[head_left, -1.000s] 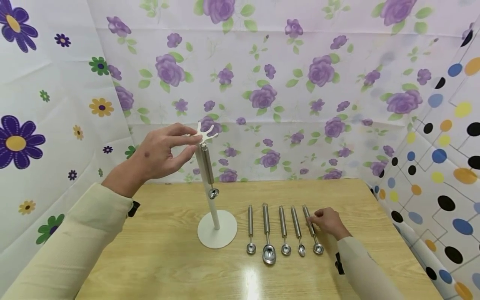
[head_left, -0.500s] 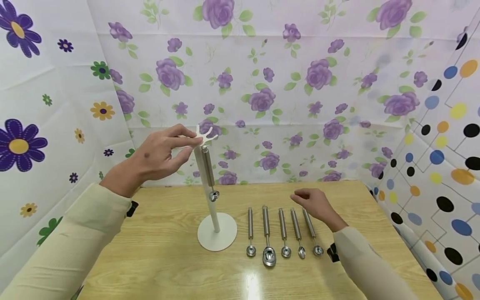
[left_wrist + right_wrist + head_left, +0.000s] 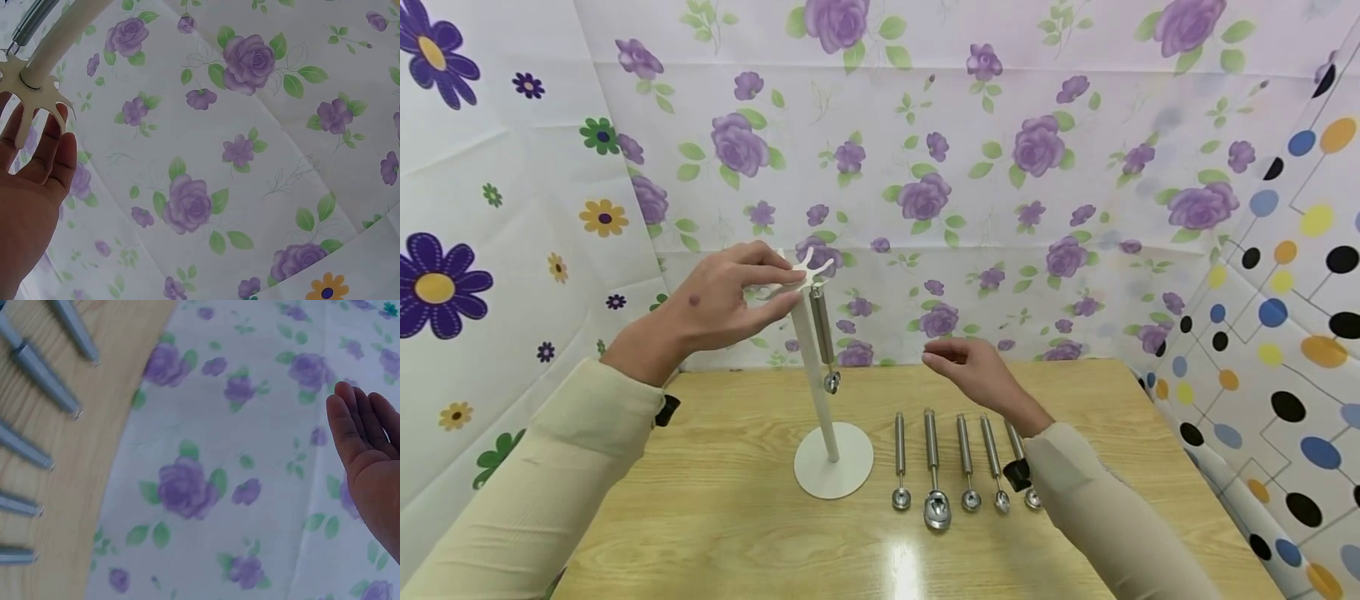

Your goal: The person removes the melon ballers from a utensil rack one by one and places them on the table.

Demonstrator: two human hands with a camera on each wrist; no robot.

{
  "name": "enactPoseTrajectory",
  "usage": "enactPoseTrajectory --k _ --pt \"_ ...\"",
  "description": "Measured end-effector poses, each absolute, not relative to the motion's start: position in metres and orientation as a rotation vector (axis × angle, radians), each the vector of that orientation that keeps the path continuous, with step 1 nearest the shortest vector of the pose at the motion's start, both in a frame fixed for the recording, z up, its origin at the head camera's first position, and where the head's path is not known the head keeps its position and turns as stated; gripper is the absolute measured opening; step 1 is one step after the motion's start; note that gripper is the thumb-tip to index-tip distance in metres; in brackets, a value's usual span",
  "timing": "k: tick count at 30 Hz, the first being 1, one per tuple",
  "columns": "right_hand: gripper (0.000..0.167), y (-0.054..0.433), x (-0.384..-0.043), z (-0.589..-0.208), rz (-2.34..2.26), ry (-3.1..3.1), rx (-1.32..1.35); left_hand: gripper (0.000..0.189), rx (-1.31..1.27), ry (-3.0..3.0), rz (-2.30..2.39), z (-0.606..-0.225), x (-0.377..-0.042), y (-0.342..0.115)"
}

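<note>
My left hand (image 3: 722, 300) pinches the hooked top of a white utensil stand (image 3: 820, 400), index finger above and thumb below. The left wrist view shows its fingers around the hooks (image 3: 34, 97). One metal melon baller (image 3: 823, 333) hangs from a hook, scoop end down. My right hand (image 3: 973, 375) is in the air right of the stand, fingers loosely bent and holding nothing. On the table below it lie several steel-handled scoops side by side: a small round one (image 3: 900, 454), a large oval one (image 3: 937, 508), and others; the rightmost scoop (image 3: 1033, 500) is partly hidden by the right wrist.
The stand's round white base (image 3: 850, 483) rests on the wooden table (image 3: 722, 500), left of the row of scoops. A flowered cloth (image 3: 1075, 308) hangs behind the table, with patterned cloths at both sides.
My right hand has left the rightmost scoop, risen and moved left toward the stand. The stand's top has turned slightly, shifting the hanging melon baller to the right. My left hand stays on the hooks.
</note>
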State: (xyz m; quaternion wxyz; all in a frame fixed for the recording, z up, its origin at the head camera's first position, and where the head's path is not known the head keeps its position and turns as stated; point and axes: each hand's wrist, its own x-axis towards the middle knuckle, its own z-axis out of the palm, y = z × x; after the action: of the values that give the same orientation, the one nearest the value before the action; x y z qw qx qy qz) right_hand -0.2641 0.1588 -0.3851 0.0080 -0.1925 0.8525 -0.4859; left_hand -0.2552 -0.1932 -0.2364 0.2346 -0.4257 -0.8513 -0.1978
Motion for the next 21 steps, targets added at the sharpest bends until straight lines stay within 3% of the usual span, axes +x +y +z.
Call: enactPoseTrajectory --k 21 --pt "0.034 0.039 -0.277 -0.338 -1.67 2.452 -0.969 0.03 -1.08 -2.383 -0.508 -0.236 -0.255 -0.19"
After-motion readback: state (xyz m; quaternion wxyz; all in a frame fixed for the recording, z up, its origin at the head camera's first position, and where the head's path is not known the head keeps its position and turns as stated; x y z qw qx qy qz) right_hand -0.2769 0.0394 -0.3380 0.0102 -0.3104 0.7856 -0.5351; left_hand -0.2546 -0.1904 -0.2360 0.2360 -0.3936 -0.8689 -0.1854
